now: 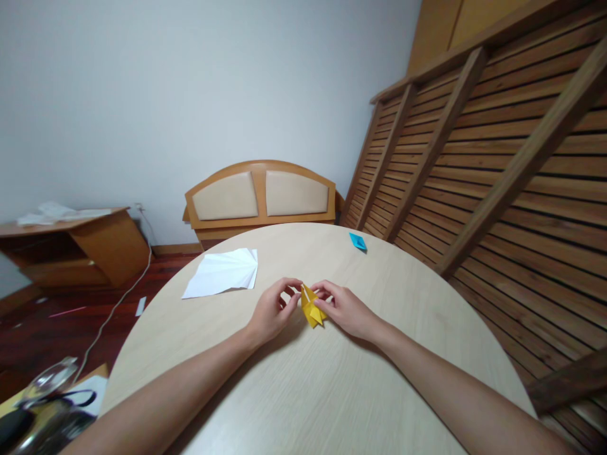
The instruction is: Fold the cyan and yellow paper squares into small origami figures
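A yellow folded origami paper (313, 313) is held between my two hands above the middle of the round table (284, 385). My left hand (275, 308) pinches its upper left edge between thumb and fingers. On the other side, my right hand (345, 308) grips the right edge, thumb on the near face and fingers behind. Pointed flaps hang at the paper's lower end, and a pale strip shows near its top. Farther back on the right lies a small blue folded paper (358, 242), apart from both hands.
A creased white sheet (222, 273) lies at the table's back left. Behind the table stands a padded wooden headboard (260, 193). Wooden slats (455, 158) lean along the right side. A low cabinet (114, 246), a cable (116, 308) and a cluttered surface are at left.
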Motion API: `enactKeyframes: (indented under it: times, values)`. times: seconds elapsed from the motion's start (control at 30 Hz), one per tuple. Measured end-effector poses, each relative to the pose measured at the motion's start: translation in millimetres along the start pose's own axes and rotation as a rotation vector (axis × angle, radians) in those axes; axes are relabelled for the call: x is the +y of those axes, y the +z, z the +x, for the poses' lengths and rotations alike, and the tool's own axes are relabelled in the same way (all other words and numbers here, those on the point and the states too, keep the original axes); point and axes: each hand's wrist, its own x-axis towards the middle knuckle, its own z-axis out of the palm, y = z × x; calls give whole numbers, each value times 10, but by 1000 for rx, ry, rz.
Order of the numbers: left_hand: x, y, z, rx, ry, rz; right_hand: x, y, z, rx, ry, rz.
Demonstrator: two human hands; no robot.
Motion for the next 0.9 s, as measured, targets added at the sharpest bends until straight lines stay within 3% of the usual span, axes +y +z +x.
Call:
enactKeyframes:
  times: [0.47, 0.9]
  values:
    - [36, -29, 2, -51, -11, -20, -15, -11, -15, -68, 4, 48]
    - [29, -51, 15, -50, -16, 53, -33, -16, -9, 20, -30, 34]
